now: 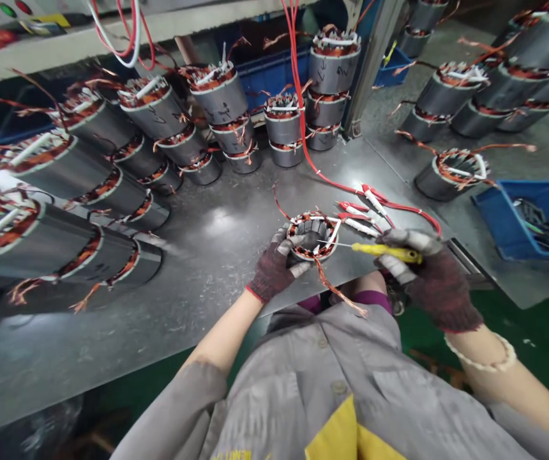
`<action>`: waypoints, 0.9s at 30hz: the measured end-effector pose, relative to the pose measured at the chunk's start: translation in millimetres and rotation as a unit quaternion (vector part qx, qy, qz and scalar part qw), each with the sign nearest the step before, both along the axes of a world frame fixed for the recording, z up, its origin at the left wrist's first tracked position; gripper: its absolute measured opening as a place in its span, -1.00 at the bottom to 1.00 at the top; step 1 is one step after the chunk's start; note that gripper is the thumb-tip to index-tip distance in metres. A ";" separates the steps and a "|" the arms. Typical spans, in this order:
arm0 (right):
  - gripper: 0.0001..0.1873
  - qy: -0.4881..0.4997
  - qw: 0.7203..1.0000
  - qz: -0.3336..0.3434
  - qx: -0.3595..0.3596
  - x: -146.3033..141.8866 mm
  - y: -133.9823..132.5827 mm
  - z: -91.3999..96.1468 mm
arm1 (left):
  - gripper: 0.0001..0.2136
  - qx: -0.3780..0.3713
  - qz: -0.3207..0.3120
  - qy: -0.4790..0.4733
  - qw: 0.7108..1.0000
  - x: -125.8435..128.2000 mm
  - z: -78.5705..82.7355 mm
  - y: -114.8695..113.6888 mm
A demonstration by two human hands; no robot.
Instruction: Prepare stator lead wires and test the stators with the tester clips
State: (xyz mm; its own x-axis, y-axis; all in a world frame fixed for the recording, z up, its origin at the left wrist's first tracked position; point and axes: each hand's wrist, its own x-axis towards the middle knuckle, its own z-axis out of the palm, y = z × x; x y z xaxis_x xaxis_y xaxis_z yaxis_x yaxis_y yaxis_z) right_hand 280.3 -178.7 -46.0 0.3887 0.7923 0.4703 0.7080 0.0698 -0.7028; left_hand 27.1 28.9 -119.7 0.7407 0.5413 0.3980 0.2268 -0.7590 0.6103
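My left hand point(277, 265), in a dark red glove with grey fingertips, grips the near left side of a motor stator point(309, 219). Copper windings, white sleeving and a dark slotted bore show at its upper end, and a bundle of copper leads hangs over its near side. In my gloved right hand point(428, 271) is a screwdriver point(384, 251) with a yellow handle, fingers closed around it. Its thin shaft points left, with the tip at the stator's opening; whether it touches the windings I cannot tell. Red-and-white clip leads point(368, 211) lie just behind.
Stacked stators point(226, 105) line the back and left of the metal table point(198, 255). More stacks point(509, 83) stand at the right, near a single stator point(440, 179) and a blue bin point(499, 214) holding dark parts. Red cables point(303, 128) hang from above onto the table.
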 end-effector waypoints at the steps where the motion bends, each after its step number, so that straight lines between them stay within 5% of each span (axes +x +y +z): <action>1: -0.56 -0.035 0.999 0.011 -0.014 1.1 -7.8 -4.6 | -0.50 0.004 -0.010 -0.008 1.000 -5.5 2.1 -4.6; 7: -0.44 -0.161 0.978 0.105 -0.083 -4.3 -19.5 -25.5 | -0.66 0.111 0.091 0.006 0.990 -9.6 41.9 -6.3; 10: -0.49 -0.226 0.969 0.081 -0.056 -16.6 -7.5 -23.7 | -0.55 0.146 0.097 0.130 0.976 10.9 66.4 9.7; 14: -0.55 -0.323 0.942 0.031 -0.091 -29.0 10.0 -13.8 | -0.68 0.094 0.054 0.257 0.960 34.8 81.5 39.7; 19: -0.53 -0.368 0.921 0.039 -0.123 -33.8 18.4 -9.4 | -0.72 -0.031 0.052 0.229 0.972 37.6 77.6 64.3; 27: -0.52 -0.404 0.909 0.038 -0.095 -35.8 25.6 -21.7 | -0.69 -0.217 0.039 0.114 0.969 32.2 50.1 76.0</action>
State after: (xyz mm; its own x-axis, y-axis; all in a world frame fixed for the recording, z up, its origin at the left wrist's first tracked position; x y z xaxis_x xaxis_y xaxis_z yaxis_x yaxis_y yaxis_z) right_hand 244.5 -153.1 -67.7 -0.0819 0.8994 0.4293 0.9966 0.0713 0.0408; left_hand 59.2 104.9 -69.6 0.7330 0.6784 -0.0489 0.4389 -0.4168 0.7960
